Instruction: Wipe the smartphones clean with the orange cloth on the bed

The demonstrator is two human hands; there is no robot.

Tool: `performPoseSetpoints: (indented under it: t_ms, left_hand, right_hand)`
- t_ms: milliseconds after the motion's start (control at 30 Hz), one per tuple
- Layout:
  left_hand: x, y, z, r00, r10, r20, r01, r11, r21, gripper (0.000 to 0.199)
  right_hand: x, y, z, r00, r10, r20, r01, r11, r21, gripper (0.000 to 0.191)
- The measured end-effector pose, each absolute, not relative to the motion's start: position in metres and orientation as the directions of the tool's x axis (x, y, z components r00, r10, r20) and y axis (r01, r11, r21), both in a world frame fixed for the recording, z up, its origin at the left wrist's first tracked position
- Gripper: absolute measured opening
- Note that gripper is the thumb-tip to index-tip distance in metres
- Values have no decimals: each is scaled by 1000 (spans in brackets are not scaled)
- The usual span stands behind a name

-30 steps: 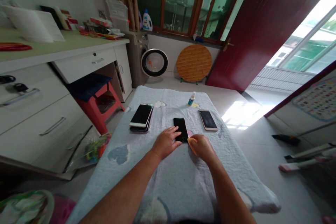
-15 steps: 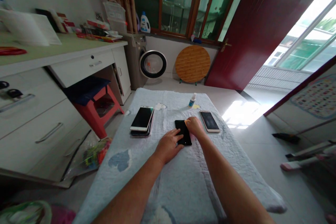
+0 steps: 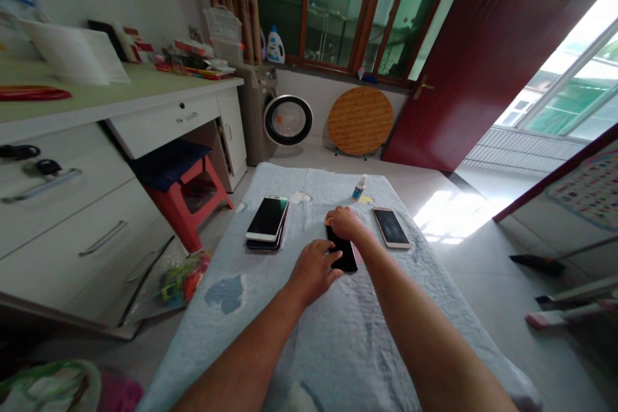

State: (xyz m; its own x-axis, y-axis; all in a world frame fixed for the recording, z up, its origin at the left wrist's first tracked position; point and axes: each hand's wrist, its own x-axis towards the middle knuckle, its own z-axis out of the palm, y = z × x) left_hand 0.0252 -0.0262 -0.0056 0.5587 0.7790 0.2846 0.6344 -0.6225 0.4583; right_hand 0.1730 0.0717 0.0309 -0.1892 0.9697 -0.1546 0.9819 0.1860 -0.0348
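Observation:
A black smartphone (image 3: 346, 259) lies face up on the cloth-covered table, partly hidden under both hands. My left hand (image 3: 315, 271) grips its left side, index fingertip on the screen and thumb by the lower edge. At the phone's top end my right hand (image 3: 344, 223) is closed on a small orange wiping pad (image 3: 329, 222), mostly covered by the fingers; whether it is cloth or sponge I cannot tell. To the left, a white smartphone (image 3: 267, 219) rests on top of a dark one (image 3: 263, 246). A gold-rimmed smartphone (image 3: 391, 228) lies on the right.
A small spray bottle (image 3: 358, 188) stands near the far edge of the light blue tablecloth (image 3: 226, 335). Left of the table are a red stool (image 3: 186, 190) and a white desk (image 3: 145, 132). An open washing machine door (image 3: 288, 120) and a round wooden board (image 3: 361, 120) are beyond.
My right hand has slid left across the top end of the black smartphone with the orange pad. My left fingers have drawn back towards its left edge. The view has shifted slightly.

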Motion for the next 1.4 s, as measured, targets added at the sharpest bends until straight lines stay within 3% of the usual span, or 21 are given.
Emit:
performPoseSetpoints:
  t_ms: [233,667,1000,1400]
  left_hand:
    - [24,-32,1,547,789,279,680,-613,402,40]
    - [25,-40,12,538,776,330,691,-630,355,24]
    - [28,-41,13,541,781,312,716,-622,317,23]
    - [27,-41,13,531,797,288,702,-604,377,23]
  right_hand:
    - [168,64,33,-304,941,-152,953,301,-39,34]
    - [176,13,47,-543,818,-191,837,546,-43,18]
    - [167,48,44,-347,931,-112,938,346,-26,27]
    - [176,16,41,-464,872,-155,886,458,-77,23]
